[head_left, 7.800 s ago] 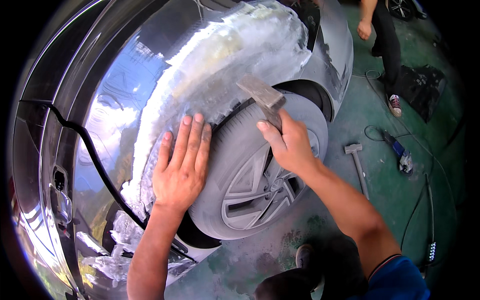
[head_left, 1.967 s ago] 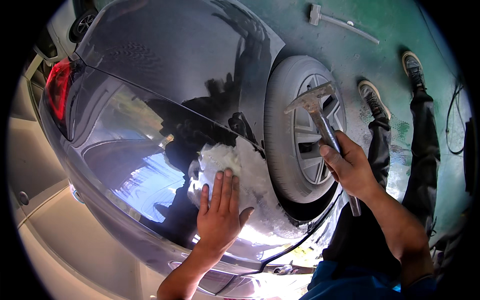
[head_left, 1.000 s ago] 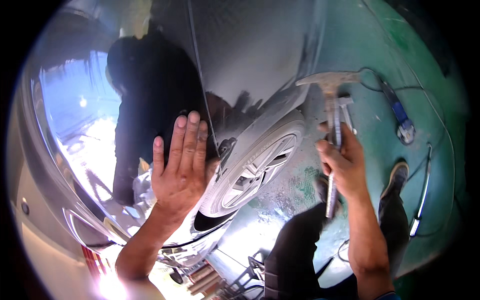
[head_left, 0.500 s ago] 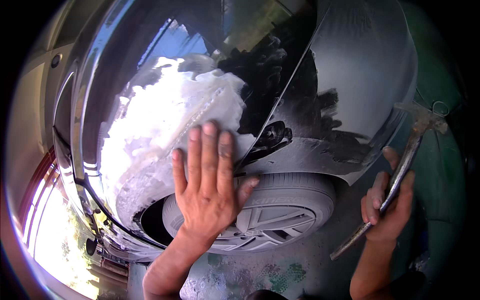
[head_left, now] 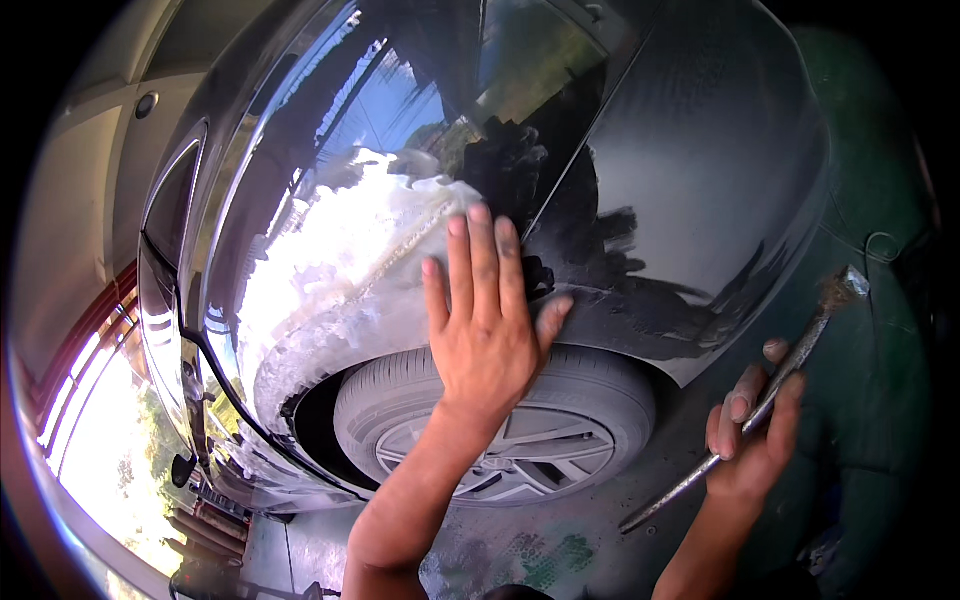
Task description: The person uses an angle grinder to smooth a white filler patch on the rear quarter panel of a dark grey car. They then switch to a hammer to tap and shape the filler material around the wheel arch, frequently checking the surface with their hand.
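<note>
My left hand (head_left: 490, 340) lies flat on the car's body panel above the wheel arch, fingers stretched out and pointing up the panel. Beneath and beside it is a whitish, smeared patch (head_left: 330, 240) with a rough ridge running through it. The thumb reaches over the edge of the arch near the panel gap. Off to the right, my right hand (head_left: 755, 430) is closed around the handle of a hammer (head_left: 815, 330) with a worn metal shaft. Its head points up and to the right, away from the car.
Under the arch sits a dusty wheel (head_left: 610, 425) with a spoked rim. A narrow gap (head_left: 570, 180) divides the patched panel from the grey one at right. Paint stains mark the floor (head_left: 480, 560). Green covering (head_left: 865, 400) lies at far right, and a bright barred opening (head_left: 95, 400) at left.
My left hand has slid right and up along the panel, closer to the gap. My right hand has shifted left and slightly down with the hammer, whose head has turned.
</note>
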A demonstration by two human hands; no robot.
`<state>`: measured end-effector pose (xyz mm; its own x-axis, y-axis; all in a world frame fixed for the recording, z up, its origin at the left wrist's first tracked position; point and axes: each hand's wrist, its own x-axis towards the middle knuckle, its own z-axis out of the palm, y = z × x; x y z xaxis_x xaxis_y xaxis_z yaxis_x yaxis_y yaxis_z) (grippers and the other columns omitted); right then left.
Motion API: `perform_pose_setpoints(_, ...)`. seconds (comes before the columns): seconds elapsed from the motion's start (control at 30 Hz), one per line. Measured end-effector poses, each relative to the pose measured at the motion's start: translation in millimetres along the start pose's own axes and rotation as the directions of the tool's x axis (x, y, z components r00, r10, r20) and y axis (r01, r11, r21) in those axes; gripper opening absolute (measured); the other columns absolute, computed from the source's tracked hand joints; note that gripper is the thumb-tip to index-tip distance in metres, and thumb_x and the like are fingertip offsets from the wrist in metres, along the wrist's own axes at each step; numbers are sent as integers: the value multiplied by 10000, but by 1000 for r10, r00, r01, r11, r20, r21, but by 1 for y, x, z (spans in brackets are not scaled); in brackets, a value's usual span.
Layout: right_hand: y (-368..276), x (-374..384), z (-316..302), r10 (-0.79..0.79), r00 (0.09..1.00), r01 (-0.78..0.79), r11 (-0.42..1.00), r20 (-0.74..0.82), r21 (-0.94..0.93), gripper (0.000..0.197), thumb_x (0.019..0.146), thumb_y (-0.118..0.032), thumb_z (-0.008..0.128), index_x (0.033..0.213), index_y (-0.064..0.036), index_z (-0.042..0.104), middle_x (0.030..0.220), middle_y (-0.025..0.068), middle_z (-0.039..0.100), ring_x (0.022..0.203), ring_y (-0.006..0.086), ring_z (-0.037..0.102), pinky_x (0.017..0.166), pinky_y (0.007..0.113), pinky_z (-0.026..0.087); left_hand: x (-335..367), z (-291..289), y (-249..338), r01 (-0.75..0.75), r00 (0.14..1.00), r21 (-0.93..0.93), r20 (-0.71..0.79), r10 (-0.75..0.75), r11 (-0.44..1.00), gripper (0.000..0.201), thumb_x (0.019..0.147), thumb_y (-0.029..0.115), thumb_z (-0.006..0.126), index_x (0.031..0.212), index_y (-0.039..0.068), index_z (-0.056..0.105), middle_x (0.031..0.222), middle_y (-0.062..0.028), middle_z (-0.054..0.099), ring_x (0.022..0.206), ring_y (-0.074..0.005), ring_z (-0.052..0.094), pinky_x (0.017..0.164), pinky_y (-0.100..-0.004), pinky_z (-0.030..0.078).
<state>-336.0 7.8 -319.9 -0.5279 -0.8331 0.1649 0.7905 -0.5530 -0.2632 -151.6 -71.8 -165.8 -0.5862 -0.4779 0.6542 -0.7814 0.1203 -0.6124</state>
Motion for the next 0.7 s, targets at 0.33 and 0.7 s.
perform_pose_setpoints(0.33,-17,4,3,-45,999,46,976,11,-213,668,1043,-522,399,1337,65,520,691,25,492,411,83,395,385,199,338,34,-15,-33,86,994,62,-69,-82,994,781,984,524,523,1549,19,336,1622,-183,305,1525,-343,238,1215,-532,162)
perform_pose_setpoints(0.7,1,-7,29,110,964,7,899,242,-439,528,1049,-505,455,1161,4,537,758,41,520,541,73,434,473,209,344,-13,-8,-7,-32,999,-96,39,36,995,765,938,497,593,1525,41,408,1616,-151,337,1519,-322,268,1208,-548,159)
